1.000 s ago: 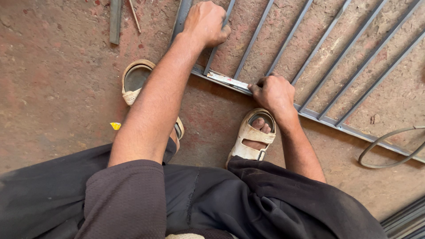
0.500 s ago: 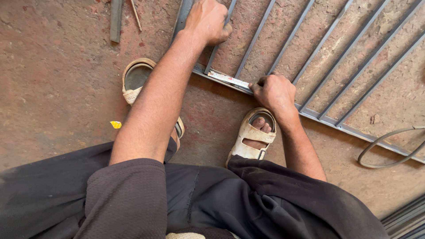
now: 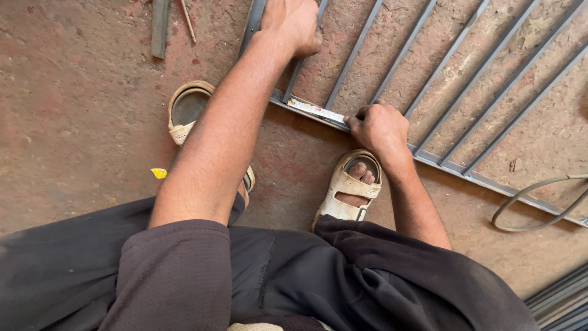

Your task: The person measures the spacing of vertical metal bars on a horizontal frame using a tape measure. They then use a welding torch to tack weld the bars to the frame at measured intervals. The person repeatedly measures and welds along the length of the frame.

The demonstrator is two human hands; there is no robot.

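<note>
A grey metal grille frame [image 3: 453, 167] of parallel bars lies flat on the reddish concrete floor. My left hand [image 3: 294, 23] is closed around one of its upright bars near the top of the view. My right hand [image 3: 380, 127] rests on the frame's lower rail and pinches the end of a short white measuring strip [image 3: 315, 111] that lies along that rail. My feet in pale sandals [image 3: 348, 187] stand just below the frame.
A short metal bar [image 3: 160, 27] and a thin rod [image 3: 188, 21] lie at the upper left. A small yellow scrap [image 3: 158, 173] sits on the floor at left. A looped grey cable [image 3: 533, 202] lies at right. More metal bars [image 3: 560, 300] show at the bottom right corner.
Both hands stay where they were on the frame; the view has shifted only slightly.
</note>
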